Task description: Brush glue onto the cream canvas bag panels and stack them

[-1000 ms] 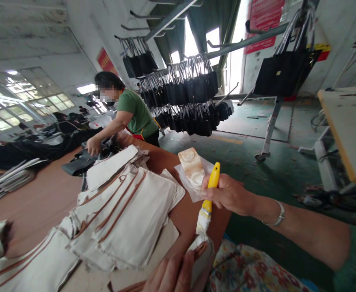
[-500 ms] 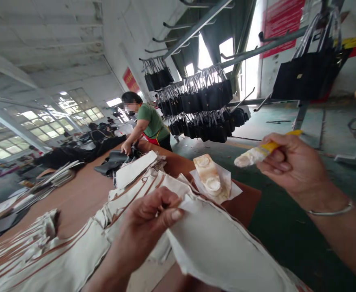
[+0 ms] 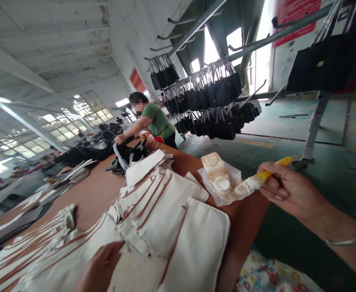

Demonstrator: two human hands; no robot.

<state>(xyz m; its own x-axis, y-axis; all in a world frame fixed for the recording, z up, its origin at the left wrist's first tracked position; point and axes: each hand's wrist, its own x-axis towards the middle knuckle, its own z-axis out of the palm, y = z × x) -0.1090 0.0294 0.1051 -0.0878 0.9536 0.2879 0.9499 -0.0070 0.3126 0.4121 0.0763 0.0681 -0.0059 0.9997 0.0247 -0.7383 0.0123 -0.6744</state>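
My right hand (image 3: 290, 188) is closed around the yellow handle of a glue brush (image 3: 264, 175). The white-caked bristles point left, beside a glue-smeared block (image 3: 216, 172) lying on white paper (image 3: 234, 175). Low in the view, my left hand (image 3: 101, 263) is smeared by motion over the pale fabric pieces, and its fingers do not show clearly. A pale fabric panel (image 3: 203, 239) with a brown edge lies flat in front of me, to the right of my left hand. More cream pieces (image 3: 168, 194) with brown edges overlap behind it.
Across the brown table (image 3: 89, 198), a co-worker in a green shirt (image 3: 156, 121) handles a black bag (image 3: 132, 158). Fringed strips (image 3: 44, 239) and grey sheets (image 3: 22, 219) lie at left. Black bags (image 3: 214, 93) hang from a metal rack behind.
My left hand has let go of the white panel and moved down and left. The panel now lies flat. My right hand has lowered the brush toward the paper and block.
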